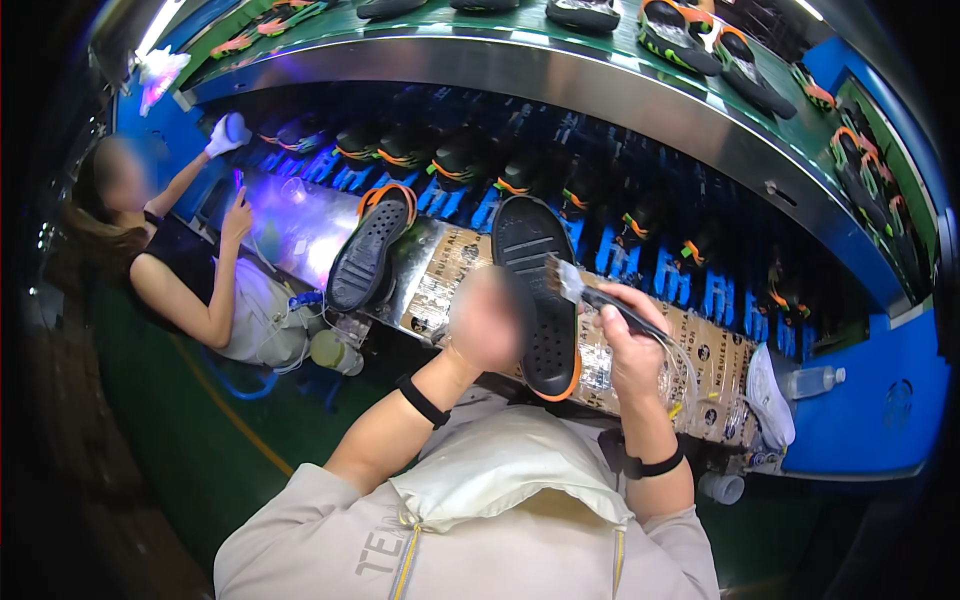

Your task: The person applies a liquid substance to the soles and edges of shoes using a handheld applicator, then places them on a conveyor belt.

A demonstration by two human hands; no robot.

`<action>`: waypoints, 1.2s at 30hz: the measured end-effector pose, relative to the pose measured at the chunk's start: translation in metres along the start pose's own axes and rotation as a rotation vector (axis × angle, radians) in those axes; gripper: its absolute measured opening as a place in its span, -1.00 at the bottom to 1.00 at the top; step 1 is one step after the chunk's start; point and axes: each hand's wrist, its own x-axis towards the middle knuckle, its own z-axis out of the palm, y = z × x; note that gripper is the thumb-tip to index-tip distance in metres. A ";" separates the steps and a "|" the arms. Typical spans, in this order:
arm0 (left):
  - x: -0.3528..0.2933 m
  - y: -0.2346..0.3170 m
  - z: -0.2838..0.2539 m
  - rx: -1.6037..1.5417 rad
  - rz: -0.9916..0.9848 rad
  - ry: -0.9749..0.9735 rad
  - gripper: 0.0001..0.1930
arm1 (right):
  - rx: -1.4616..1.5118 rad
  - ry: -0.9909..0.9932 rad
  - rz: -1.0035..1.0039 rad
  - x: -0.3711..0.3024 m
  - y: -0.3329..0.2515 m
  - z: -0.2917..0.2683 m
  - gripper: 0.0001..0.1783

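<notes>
A black shoe with orange trim (548, 345) is turned so that its outsole faces me, in front of my chest. My left hand (488, 318) is closed at the shoe's left side, though a blur covers its fingers. In my right hand (638, 340) is a brush (612, 300) with a dark handle and pale bristles, gripped in closed fingers. The bristles lie over the right edge of the outsole; whether they touch it I cannot tell. Thin clear tubing (685, 360) hangs by the handle. To the left, a second black shoe (368, 250) rests sole outward on the ledge.
A ledge covered with printed brown tape (715, 375) runs before me. Behind it stand several shoes on blue holders (660, 275). Overhead, a green conveyor (500, 30) carries more shoes. A co-worker (190, 270) sits at left. At right are a white cloth item (768, 400) and a clear bottle (815, 381).
</notes>
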 end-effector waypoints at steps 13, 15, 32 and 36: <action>-0.011 -0.027 0.015 0.045 -0.151 0.195 -0.05 | -0.143 0.026 -0.017 0.023 0.005 0.031 -0.75; -0.013 -0.028 0.016 0.005 -0.168 0.213 -0.07 | -0.179 0.032 -0.036 0.024 0.009 0.032 -0.75; -0.007 -0.031 0.011 0.182 -0.059 0.184 -0.19 | -0.508 -0.043 -0.181 0.010 0.000 0.040 -0.71; 0.003 -0.011 0.000 0.166 -0.017 0.119 -0.18 | -0.688 -0.407 -0.185 0.005 -0.039 0.016 -0.72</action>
